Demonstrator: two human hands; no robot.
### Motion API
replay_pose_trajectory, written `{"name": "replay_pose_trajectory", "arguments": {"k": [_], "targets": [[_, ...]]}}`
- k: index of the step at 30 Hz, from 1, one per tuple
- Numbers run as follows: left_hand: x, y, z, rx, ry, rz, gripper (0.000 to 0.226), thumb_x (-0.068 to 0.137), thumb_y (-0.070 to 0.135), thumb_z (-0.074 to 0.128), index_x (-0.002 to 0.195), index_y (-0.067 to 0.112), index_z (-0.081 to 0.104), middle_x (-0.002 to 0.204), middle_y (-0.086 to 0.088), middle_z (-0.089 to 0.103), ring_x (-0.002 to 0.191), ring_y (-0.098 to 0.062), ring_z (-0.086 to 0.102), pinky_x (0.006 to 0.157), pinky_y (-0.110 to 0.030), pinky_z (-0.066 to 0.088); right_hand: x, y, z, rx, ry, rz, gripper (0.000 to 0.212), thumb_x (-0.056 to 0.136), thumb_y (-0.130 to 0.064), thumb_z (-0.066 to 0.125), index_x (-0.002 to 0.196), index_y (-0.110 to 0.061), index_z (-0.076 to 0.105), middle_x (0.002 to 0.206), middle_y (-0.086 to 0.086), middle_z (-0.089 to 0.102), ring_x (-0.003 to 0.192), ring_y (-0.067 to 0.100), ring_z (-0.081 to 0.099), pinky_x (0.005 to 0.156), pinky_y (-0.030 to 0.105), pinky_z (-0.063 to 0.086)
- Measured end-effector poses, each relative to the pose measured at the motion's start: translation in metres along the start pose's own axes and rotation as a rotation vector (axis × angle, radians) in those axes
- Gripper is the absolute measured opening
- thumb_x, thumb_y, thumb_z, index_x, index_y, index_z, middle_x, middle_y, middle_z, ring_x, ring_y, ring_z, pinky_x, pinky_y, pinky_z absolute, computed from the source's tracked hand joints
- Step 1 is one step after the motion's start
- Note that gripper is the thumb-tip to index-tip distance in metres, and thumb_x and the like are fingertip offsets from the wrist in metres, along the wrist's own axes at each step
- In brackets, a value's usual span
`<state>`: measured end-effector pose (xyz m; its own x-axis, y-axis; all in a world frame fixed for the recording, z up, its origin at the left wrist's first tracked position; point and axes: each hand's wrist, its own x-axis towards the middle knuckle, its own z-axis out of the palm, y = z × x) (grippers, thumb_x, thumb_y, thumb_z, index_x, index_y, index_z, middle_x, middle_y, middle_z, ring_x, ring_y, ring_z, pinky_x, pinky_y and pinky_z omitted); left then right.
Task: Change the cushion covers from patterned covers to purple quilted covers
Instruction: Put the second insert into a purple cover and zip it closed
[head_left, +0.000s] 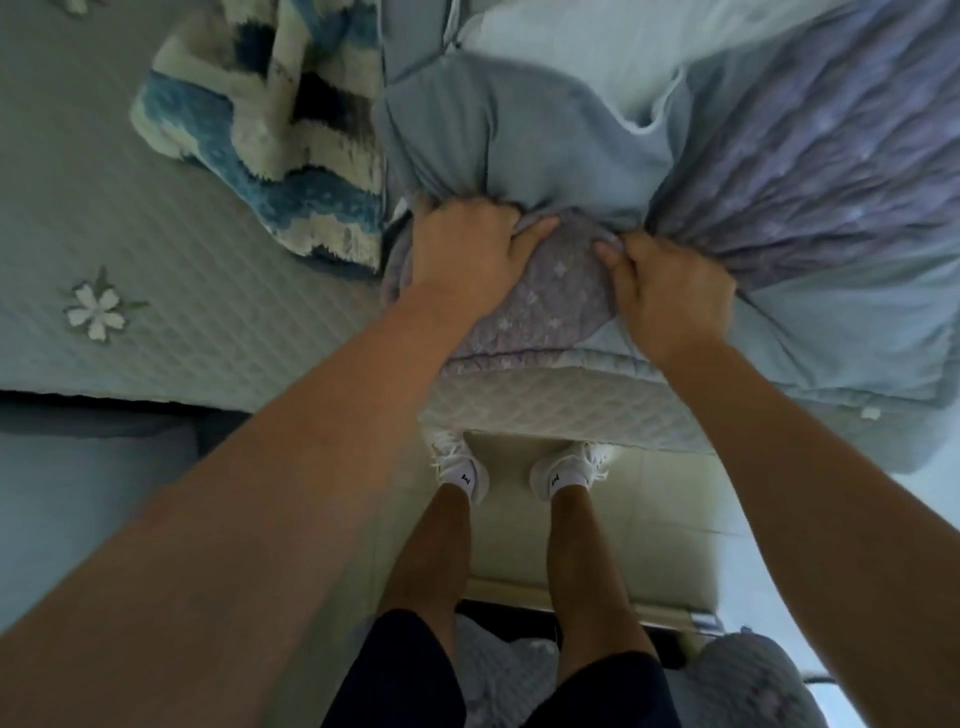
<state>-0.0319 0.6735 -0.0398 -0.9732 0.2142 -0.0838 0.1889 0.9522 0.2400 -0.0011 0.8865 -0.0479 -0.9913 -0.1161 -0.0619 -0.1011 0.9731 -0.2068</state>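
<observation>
As left grip (467, 249) and right grip (670, 296) clutch it, the purple cover (810, 187) stretches up-right.

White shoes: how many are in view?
2: left shoe and right shoe, side by side on the floor, toes hidden under the quilted bedspread.

Soft, dim bluish daylight, slight overall blur, wide-angle stretching toward the edges.

home bedroom | quilted bedspread (156, 270) | fluffy blanket (249, 130) | tiled floor (670, 499)
</observation>
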Motion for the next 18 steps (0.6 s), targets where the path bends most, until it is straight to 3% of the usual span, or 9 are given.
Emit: {"name": "replay_pose_trajectory", "arguments": {"k": [2, 4, 8, 10, 12, 15, 18], "targets": [[0.002, -0.001, -0.008, 0.060, -0.066, -0.071, 0.058, 0.092, 0.070, 0.036, 0.096, 0.022, 0.067, 0.094, -0.013, 0.064, 0.091, -0.032, 0.060, 0.085, -0.047, 0.042, 0.010, -0.003, -0.012, 0.029, -0.024, -0.006, 0.056, 0.098, -0.064, 0.032, 0.099, -0.020, 0.066, 0.085, 0.011, 0.068, 0.078, 0.036, 0.064, 0.070, 0.042, 0.050], [0.002, -0.007, -0.024, 0.110, -0.052, -0.088, 0.059, 0.093, 0.072, 0.026, 0.114, 0.029, 0.062, 0.117, -0.015, 0.053, 0.113, -0.034, 0.048, 0.098, -0.054, 0.032, 0.027, -0.003, -0.033, 0.062, -0.029, 0.033, 0.065, 0.095, -0.071, 0.022, 0.108, -0.026, 0.067, 0.096, 0.010, 0.068, 0.092, 0.036, 0.063, 0.085, 0.044, 0.045], [0.043, -0.011, -0.061, 0.070, 0.330, -0.107, 0.045, 0.102, 0.050, 0.032, 0.124, 0.023, 0.060, 0.135, -0.014, 0.050, 0.126, -0.035, 0.046, 0.101, -0.049, 0.034, 0.075, 0.001, -0.073, 0.098, 0.267, 0.081, 0.053, 0.103, -0.055, 0.030, 0.129, -0.020, 0.060, 0.121, 0.013, 0.060, 0.110, 0.033, 0.056, 0.092, 0.041, 0.039], [0.088, -0.006, -0.067, 0.044, 0.238, -0.059, 0.052, 0.102, 0.049, 0.031, 0.139, 0.017, 0.048, 0.141, -0.010, 0.048, 0.134, -0.031, 0.041, 0.106, -0.047, 0.030, 0.109, 0.004, -0.077, 0.069, 0.176, 0.040, 0.056, 0.102, -0.054, 0.031, 0.144, -0.018, 0.044, 0.139, 0.015, 0.049, 0.128, 0.032, 0.046, 0.105, 0.044, 0.033], [0.128, -0.009, -0.059, 0.089, -0.046, -0.021, 0.067, 0.097, 0.063, 0.028, 0.145, 0.017, 0.039, 0.145, -0.008, 0.046, 0.139, -0.028, 0.035, 0.113, -0.052, 0.017, 0.139, 0.012, -0.066, -0.025, -0.083, -0.030, 0.070, 0.098, -0.064, 0.028, 0.153, -0.021, 0.029, 0.153, 0.013, 0.036, 0.142, 0.033, 0.030, 0.117, 0.051, 0.017], [0.150, -0.017, -0.030, 0.100, -0.411, -0.098, 0.070, 0.086, 0.080, 0.029, 0.114, 0.023, 0.058, 0.122, -0.006, 0.061, 0.119, -0.030, 0.051, 0.110, -0.056, 0.020, 0.164, 0.021, -0.044, -0.069, -0.465, -0.005, 0.090, 0.082, -0.085, 0.029, 0.152, -0.028, 0.029, 0.154, 0.009, 0.037, 0.143, 0.032, 0.029, 0.118, 0.054, 0.012], [0.152, -0.015, -0.018, 0.109, -0.461, -0.066, 0.066, 0.082, 0.083, 0.033, 0.079, 0.020, 0.053, 0.095, -0.005, 0.057, 0.099, -0.029, 0.055, 0.099, -0.050, 0.033, 0.179, 0.012, -0.043, -0.118, -0.597, 0.048, 0.099, 0.067, -0.093, 0.045, 0.141, -0.027, 0.043, 0.137, 0.010, 0.054, 0.131, 0.035, 0.043, 0.113, 0.057, 0.016]]}}
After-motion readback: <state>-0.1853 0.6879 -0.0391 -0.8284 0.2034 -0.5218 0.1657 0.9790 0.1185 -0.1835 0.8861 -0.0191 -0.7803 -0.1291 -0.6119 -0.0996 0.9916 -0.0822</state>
